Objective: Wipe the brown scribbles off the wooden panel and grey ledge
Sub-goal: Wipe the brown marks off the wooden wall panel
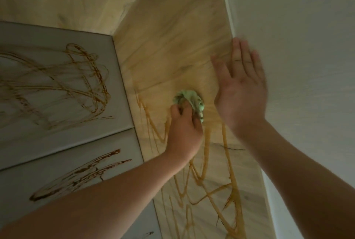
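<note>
Left hand [184, 129]: gripped a crumpled green cloth [190, 101] against the wooden panel [172, 46], at the far end of its brown scribbles [209, 185]. Right hand [241, 86]: fingers straight, palm showing, right of the cloth. Grey ledge [48, 138], left: likewise scribbled.

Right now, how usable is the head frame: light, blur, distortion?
Head view: dim, warm light, no glare. The right hand is motion-blurred at the fingertips; the left hand and the green cloth in its grip are sharper. Wide-angle skew shows on the wooden panel. The brown scribbles on the grey ledge are legible.
</note>
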`<state>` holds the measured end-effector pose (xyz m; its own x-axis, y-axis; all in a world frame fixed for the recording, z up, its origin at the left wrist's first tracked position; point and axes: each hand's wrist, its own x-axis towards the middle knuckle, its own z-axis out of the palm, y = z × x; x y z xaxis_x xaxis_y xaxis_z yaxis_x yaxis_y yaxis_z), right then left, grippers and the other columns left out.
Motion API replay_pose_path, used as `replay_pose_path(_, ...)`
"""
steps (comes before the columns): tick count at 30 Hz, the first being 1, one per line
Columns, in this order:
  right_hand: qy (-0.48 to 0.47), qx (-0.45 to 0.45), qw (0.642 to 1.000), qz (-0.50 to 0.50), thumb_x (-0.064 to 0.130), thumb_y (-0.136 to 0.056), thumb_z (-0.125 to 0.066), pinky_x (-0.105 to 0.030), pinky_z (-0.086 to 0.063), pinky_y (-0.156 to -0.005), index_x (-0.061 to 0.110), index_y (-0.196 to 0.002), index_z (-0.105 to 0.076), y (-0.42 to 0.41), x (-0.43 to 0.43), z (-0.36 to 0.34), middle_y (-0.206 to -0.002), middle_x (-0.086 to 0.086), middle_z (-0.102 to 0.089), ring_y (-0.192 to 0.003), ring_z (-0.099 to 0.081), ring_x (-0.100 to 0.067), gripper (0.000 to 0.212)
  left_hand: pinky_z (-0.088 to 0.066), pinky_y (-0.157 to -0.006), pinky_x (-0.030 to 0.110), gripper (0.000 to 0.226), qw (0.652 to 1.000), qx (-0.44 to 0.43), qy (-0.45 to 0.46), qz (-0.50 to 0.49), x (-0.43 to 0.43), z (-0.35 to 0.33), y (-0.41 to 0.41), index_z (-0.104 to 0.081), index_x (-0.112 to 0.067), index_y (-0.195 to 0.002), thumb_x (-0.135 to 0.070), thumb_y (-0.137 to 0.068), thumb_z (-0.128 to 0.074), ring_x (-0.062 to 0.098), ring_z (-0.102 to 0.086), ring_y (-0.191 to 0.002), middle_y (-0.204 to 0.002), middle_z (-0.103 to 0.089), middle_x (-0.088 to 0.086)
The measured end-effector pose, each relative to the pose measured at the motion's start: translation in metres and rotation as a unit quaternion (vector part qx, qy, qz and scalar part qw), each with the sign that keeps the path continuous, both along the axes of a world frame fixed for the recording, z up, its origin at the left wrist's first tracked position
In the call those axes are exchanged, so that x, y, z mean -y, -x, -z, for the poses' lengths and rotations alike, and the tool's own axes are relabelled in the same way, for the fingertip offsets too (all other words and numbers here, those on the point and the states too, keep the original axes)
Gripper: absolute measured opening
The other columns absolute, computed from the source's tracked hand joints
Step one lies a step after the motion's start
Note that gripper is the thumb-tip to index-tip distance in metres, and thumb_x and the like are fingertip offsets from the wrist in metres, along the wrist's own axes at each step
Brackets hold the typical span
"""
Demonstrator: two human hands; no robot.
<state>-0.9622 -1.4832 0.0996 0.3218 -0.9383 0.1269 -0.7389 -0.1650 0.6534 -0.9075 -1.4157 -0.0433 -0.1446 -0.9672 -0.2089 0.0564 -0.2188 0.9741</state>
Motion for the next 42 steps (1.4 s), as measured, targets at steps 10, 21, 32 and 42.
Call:
replay_pose_path(10,-0.039,-0.03,0.998,0.04,0.012,-0.109,-0.023,-0.05,-0.004,-0.129,0.021,-0.15,-0.049,0.003,-0.002,0.006,-0.167,-0.032,-0.013,-0.158,-0.008,-0.044,0.05,-0.029,-0.077,0.019,0.031,0.971,0.158,-0.176,0.047,0.053,0.154,-0.001,-0.057,0.007,-0.125,0.001,-0.096,-0.046,0.043,-0.053,-0.112,-0.131,-0.049,0.033)
replay_pose_path(21,-0.046,-0.018,0.998,0.042,0.007,-0.106,-0.031,-0.052,-0.01,-0.129,0.021,-0.147,-0.056,0.003,-0.002,0.011,-0.165,-0.033,-0.02,-0.156,-0.016,-0.045,0.05,-0.051,-0.103,0.051,0.07,0.939,0.078,-0.321,0.099,0.1,0.267,-0.015,-0.032,-0.015,-0.158,0.0,-0.093,-0.054,0.044,-0.056,-0.127,-0.147,-0.049,0.027)
replay_pose_path(32,-0.053,-0.047,0.996,0.056,0.013,-0.111,-0.012,-0.052,-0.006,-0.129,0.024,-0.149,-0.053,0.006,0.0,0.011,-0.165,-0.034,-0.016,-0.157,-0.011,-0.046,0.057,-0.06,-0.089,0.053,0.051,0.925,0.036,-0.36,0.119,0.039,0.215,0.003,-0.056,-0.012,-0.134,-0.008,-0.083,-0.051,0.044,-0.067,-0.104,-0.121,-0.064,0.029)
replay_pose_path(42,-0.053,-0.007,0.998,0.042,0.009,-0.109,-0.03,-0.054,-0.011,-0.128,0.02,-0.147,-0.053,0.004,0.0,0.009,-0.163,-0.036,-0.02,-0.156,-0.016,-0.046,0.046,-0.046,-0.082,0.024,0.038,0.968,0.024,-0.197,0.155,-0.009,0.05,0.01,-0.045,-0.008,-0.141,-0.017,-0.104,-0.048,0.027,-0.055,-0.1,-0.13,-0.039,0.019)
